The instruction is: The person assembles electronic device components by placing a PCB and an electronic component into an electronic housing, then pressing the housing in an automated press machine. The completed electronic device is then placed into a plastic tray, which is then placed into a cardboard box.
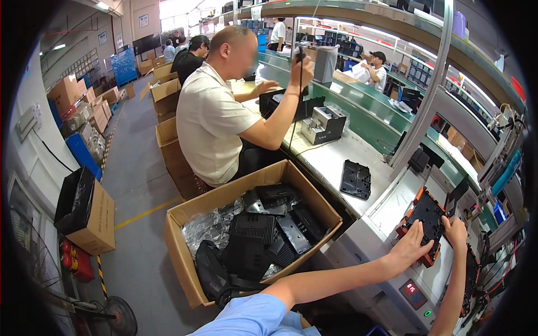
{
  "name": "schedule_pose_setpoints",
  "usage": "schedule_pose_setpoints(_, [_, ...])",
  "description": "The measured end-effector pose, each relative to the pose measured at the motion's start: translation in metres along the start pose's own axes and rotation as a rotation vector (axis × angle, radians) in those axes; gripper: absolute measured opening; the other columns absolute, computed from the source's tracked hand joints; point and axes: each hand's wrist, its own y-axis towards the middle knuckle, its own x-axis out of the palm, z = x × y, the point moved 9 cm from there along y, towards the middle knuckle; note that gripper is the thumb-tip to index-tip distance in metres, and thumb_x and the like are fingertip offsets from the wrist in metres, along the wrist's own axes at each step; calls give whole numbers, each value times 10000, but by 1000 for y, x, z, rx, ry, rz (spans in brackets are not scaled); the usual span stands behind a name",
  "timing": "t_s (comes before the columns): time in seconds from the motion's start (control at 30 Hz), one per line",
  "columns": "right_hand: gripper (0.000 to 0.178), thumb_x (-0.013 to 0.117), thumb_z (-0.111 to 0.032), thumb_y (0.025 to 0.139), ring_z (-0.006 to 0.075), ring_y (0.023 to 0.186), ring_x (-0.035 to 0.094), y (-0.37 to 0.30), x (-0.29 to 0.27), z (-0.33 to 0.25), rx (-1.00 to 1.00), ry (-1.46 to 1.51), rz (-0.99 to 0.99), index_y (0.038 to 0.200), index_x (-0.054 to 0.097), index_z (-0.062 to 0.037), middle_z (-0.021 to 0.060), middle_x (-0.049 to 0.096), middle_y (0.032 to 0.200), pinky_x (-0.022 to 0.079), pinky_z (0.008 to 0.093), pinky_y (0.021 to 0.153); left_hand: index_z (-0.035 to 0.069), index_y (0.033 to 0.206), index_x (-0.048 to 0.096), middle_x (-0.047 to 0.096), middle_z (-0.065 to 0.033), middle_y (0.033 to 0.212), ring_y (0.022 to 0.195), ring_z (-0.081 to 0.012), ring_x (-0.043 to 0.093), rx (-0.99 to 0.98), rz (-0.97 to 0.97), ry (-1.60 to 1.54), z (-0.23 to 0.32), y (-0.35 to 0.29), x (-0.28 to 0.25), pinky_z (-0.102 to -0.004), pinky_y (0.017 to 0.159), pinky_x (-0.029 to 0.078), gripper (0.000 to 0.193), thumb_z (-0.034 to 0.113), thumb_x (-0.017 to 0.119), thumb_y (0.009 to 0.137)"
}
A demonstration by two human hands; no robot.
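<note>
A black moulded plastic panel point(428, 215) lies in an orange-edged fixture point(431, 258) on the white machine at the right. My left hand point(412, 246) rests over the near left side of the panel, its fingers stretched out flat. At the right edge of the panel, my right hand point(455, 232) has its fingers bent around the rim; their undersides are hidden. A similar black plastic panel point(356, 179) lies apart on the white worktop, beyond the fixture. Below my right forearm, more black parts point(472, 274) show partly at the machine's right side.
An open cardboard box point(191, 215) with black housings and clear plastic wrap stands left of my arm. A co-worker point(210, 117) sits beyond it, holding a black cable by a metal-and-black unit point(324, 124). A red digital display point(413, 293) is on the machine's front.
</note>
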Motion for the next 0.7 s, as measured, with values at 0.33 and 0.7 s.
schedule_pose_setpoints(0.33, [422,569,-350,839,324,621,530,17,22,21,-155,386,-118,715,498,46,216,530,670,404,415,597,44,1278,434,374,-369,1257,1251,-489,324,9,252,-101,4,1,0,-494,1085,231,511,98,531,780])
schedule_pose_setpoints(0.7, [517,456,-462,896,416,869,603,11,4,15,87,333,-139,829,660,9,238,642,873,471,476,770,197,1335,426,427,-325,1235,1173,-433,428,17,161,32,-10,2,-13,-464,1037,309,766,276,758,650])
